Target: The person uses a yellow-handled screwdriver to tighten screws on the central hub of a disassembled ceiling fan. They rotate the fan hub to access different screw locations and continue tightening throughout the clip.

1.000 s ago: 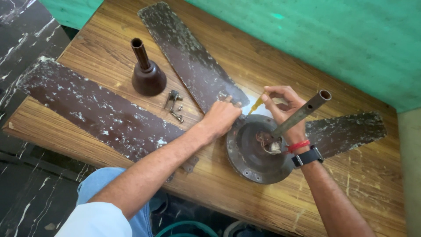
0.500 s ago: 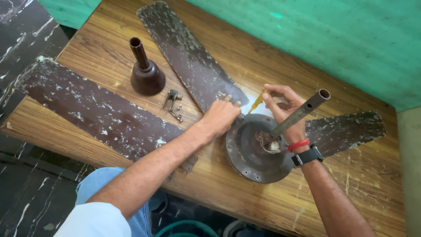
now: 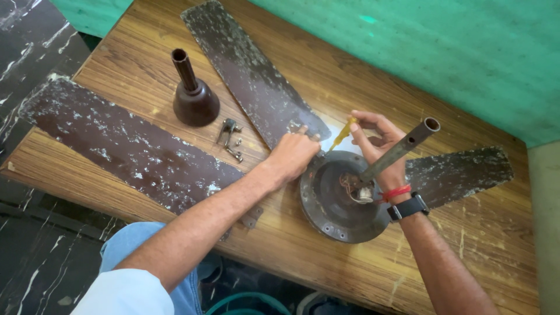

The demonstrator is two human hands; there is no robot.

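The fan motor housing, a round brown disc with a metal rod rising at a slant from its centre, lies on the wooden table near the front edge. The left hand rests at the housing's upper left rim, fingers curled over the inner end of the middle blade; whether it clamps anything cannot be told. The right hand grips a yellow-handled screwdriver between thumb and fingers, just above the housing rim. A third blade remains attached to the right of the housing. A detached blade lies to the left. A brown bell-shaped cover stands upright beyond it, with loose screws and a bracket just beside.
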